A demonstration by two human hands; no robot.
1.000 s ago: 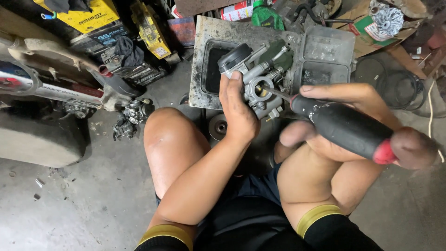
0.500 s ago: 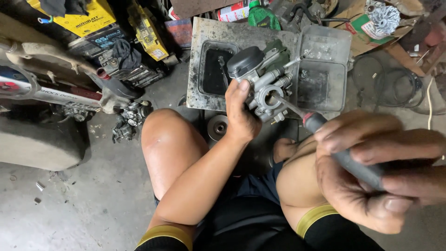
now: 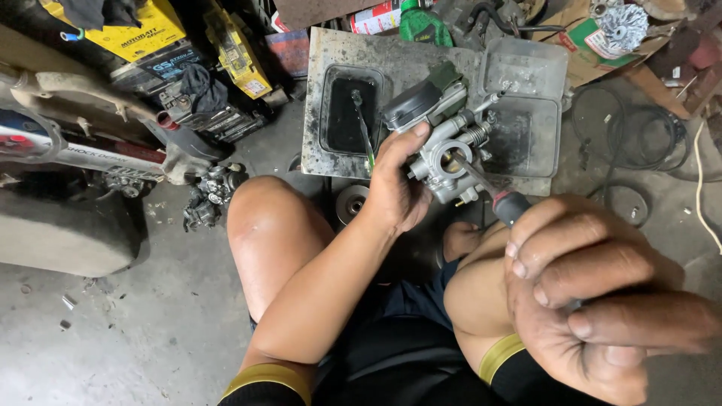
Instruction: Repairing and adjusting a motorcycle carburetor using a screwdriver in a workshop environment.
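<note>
My left hand grips a small metal carburetor with a black cap, held up over my knees. My right hand is close to the camera, fingers wrapped around the dark handle of a screwdriver. The thin shaft runs up and left, and its tip sits inside the round opening of the carburetor. I am squatting on a concrete floor, both bare knees under the hands.
A dirty grey tray with two square wells lies on the floor behind the carburetor. Yellow and black batteries stand at the upper left. A grey motorcycle body panel lies left. Black cables coil at the right.
My right hand has risen toward the camera and turned around the screwdriver handle. The carburetor has shifted a little in my left hand, with the tip still at its opening.
</note>
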